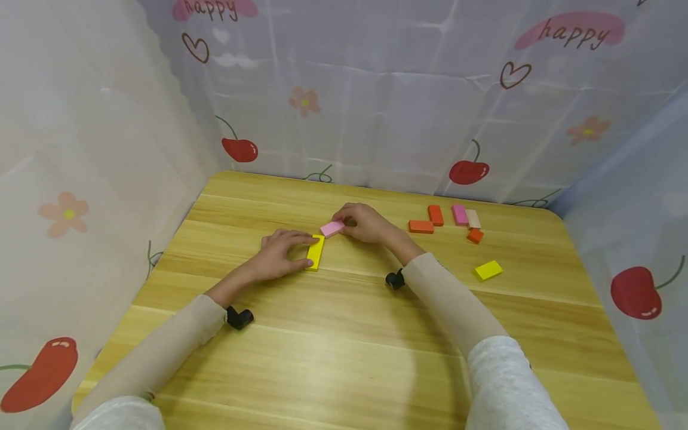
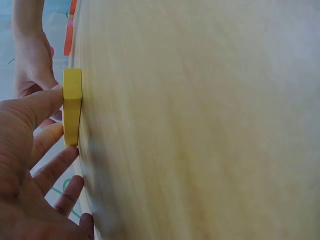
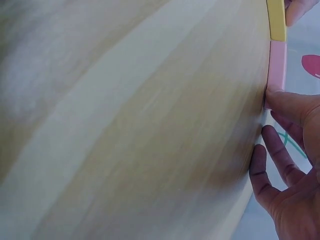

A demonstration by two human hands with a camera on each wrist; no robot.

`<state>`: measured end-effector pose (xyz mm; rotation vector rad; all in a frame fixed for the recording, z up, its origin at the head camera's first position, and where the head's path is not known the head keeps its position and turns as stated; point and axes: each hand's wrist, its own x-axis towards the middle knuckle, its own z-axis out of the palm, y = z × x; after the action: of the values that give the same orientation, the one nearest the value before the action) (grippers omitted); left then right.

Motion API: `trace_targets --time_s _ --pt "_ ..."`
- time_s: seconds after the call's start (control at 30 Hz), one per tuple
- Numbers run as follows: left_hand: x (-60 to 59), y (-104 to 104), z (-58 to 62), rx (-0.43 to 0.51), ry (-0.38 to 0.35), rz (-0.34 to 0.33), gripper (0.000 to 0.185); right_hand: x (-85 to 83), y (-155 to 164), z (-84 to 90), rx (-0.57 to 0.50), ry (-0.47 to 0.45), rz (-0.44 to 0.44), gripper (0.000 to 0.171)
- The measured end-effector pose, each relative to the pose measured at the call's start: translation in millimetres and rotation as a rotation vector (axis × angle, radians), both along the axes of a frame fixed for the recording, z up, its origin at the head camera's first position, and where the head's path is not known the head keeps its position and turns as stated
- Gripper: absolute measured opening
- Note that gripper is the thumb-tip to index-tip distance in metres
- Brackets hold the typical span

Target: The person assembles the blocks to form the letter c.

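Note:
A yellow rectangular block (image 1: 316,253) lies flat on the wooden table, left of its middle. My left hand (image 1: 279,255) holds it, thumb at the near end and index finger at the far end. Up against its far right corner sits a light pink block (image 1: 331,228), turned at an angle to it. The thumb and fingers of my right hand (image 1: 365,223) pinch the pink block's right end. In the right wrist view the pink block (image 3: 276,67) meets the end of the yellow block (image 3: 276,20). The left wrist view shows the yellow block (image 2: 72,105) between thumb and index finger.
To the right lie two orange-red blocks (image 1: 421,227), a darker pink block (image 1: 460,215), a pale wood-coloured block (image 1: 473,219) and a small orange piece (image 1: 475,236). Another yellow block (image 1: 488,270) lies nearer. Printed curtains (image 1: 365,119) border the table's back and sides.

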<state>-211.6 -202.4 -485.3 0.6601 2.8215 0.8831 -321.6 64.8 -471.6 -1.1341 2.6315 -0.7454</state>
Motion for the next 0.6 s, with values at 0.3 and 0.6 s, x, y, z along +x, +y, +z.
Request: trace_targets --time_s 0.3,0.6 --pt "-1.1 -0.3 -1.1 -0.003 0.006 -0.002 0.053 -2.0 -0.3 -1.7 0.007 0.011 0.005 0.033" --pt "-0.4 -0.2 -3.1 0.002 0.007 -0.003 0.053 -1.0 0.6 -3.9 -0.006 0.028 0.016 0.033"
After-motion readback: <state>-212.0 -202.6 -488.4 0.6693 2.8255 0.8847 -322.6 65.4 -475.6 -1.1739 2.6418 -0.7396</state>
